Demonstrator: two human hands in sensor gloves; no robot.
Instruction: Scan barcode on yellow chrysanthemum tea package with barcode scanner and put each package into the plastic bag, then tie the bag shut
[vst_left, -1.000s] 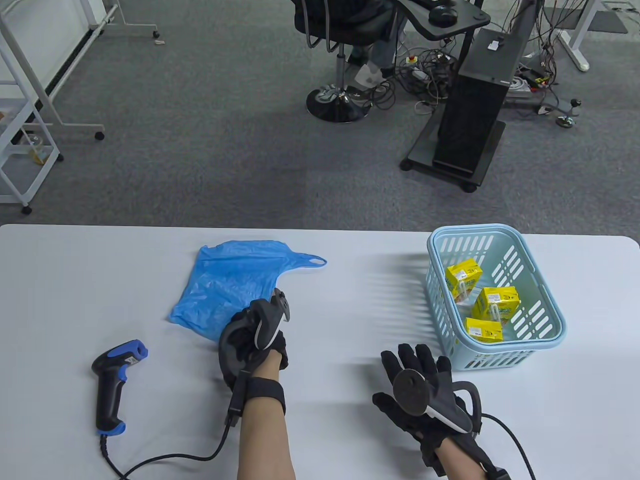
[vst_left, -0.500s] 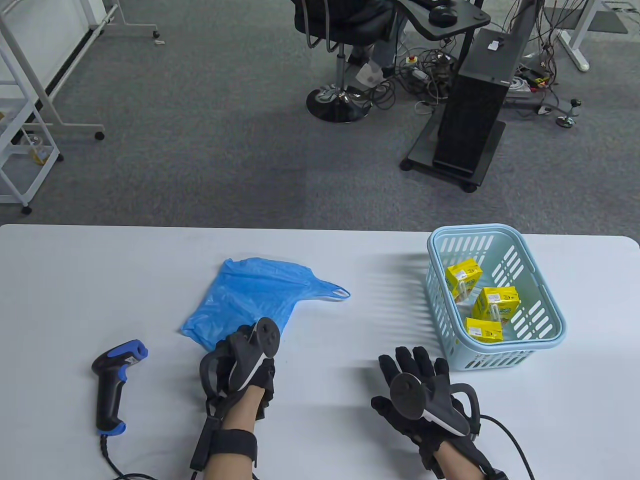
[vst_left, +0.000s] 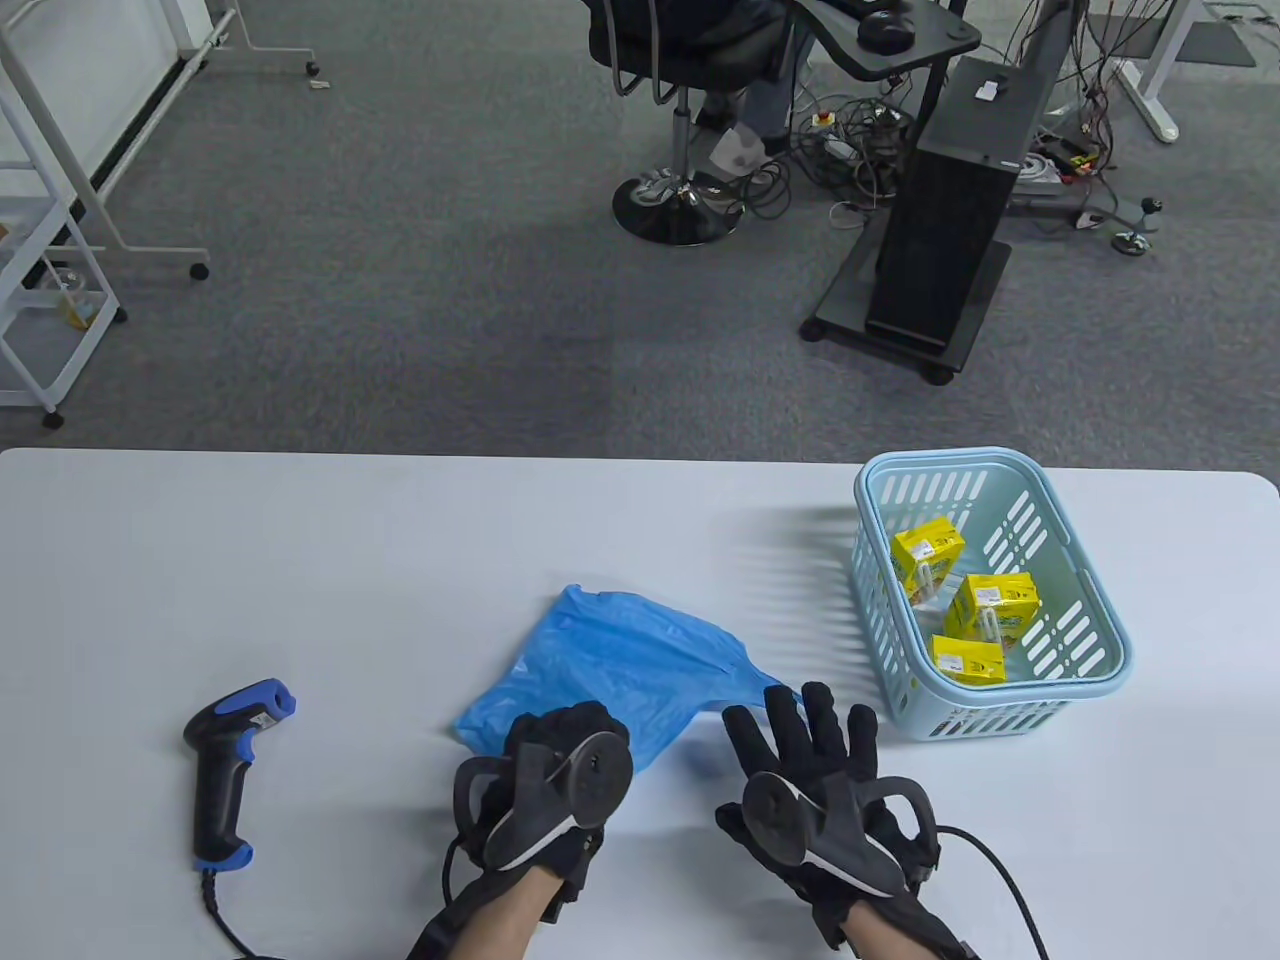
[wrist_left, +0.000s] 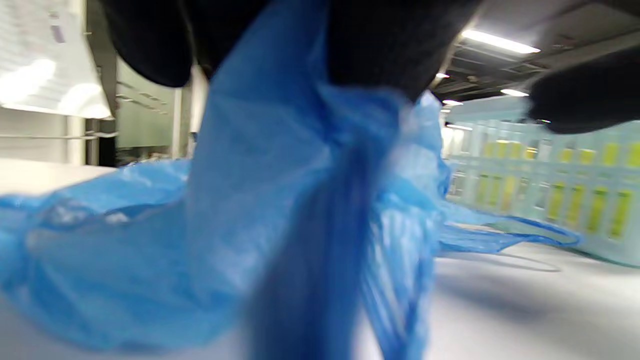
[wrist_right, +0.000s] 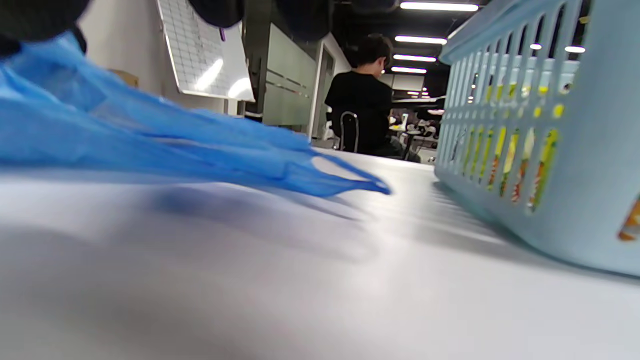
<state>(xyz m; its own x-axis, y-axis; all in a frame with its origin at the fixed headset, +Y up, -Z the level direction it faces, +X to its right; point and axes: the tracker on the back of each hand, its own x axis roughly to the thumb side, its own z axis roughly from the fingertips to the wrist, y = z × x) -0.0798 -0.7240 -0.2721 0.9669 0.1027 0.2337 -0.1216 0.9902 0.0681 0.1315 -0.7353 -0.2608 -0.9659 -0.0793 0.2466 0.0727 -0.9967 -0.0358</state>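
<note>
The blue plastic bag (vst_left: 620, 665) lies crumpled on the white table (vst_left: 400, 540) near its front middle. My left hand (vst_left: 555, 745) grips the bag's near edge; in the left wrist view the blue plastic bag (wrist_left: 260, 200) bunches between the black fingers (wrist_left: 380, 45). My right hand (vst_left: 800, 725) hovers just right of the bag with fingers spread and straight, holding nothing. In a light blue basket (vst_left: 1100, 620) at the right sit three yellow tea packages (vst_left: 928, 560), (vst_left: 992, 608), (vst_left: 966, 660). The black and blue barcode scanner (vst_left: 228, 765) lies at the front left.
The scanner's cable (vst_left: 215, 915) runs off the front edge. Beyond the table there is grey carpet with an office chair (vst_left: 680, 120), a black cabinet on wheels (vst_left: 930, 230) and white racks (vst_left: 50, 220). A seated person (wrist_right: 362, 112) shows in the right wrist view.
My left hand has dragged the blue bag toward the front and to the right, close to my right hand. The right hand has shifted slightly left toward the bag.
</note>
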